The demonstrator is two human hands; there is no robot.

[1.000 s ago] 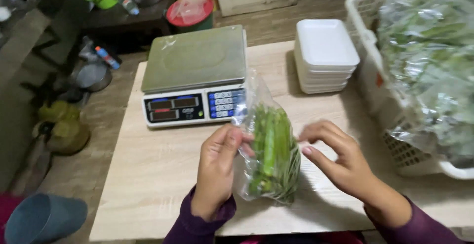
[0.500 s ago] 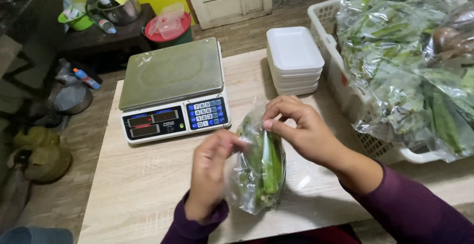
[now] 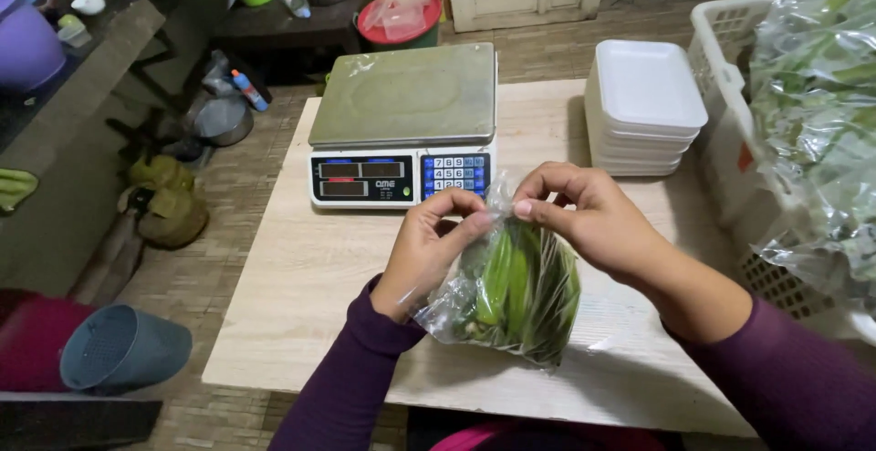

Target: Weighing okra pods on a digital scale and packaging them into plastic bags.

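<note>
Surface: pale wood-grain table [image 3: 301,277], rectangular, matte, standing on a brown plank floor [image 3: 233,186].

At 12 o'clock on the table: electronic scale [image 3: 403,127], flat steel platter dulled and scuffed, white body, blue keypad.

At 1 o'clock: stack of white foam trays [image 3: 643,104], shallow with rounded corners.

At 3 o'clock: white plastic lattice basket [image 3: 730,95] heaped with crinkled clear bags of greens [image 3: 817,113].

Centre, just above the tabletop: clear plastic bag [image 3: 511,291], thin, glossy, wrinkled, filled with long green pods. Left hand [image 3: 429,255] pinches the bag's mouth between thumb and forefinger; right hand [image 3: 589,218] grips the same gathered neck, fingers closed tight on the film. Purple sleeves on both arms.

Room, 8 o'clock: grey ribbed plastic bucket [image 3: 123,351] lying on its side. 11 o'clock: dark low shelf with bowls and bottles.
</note>
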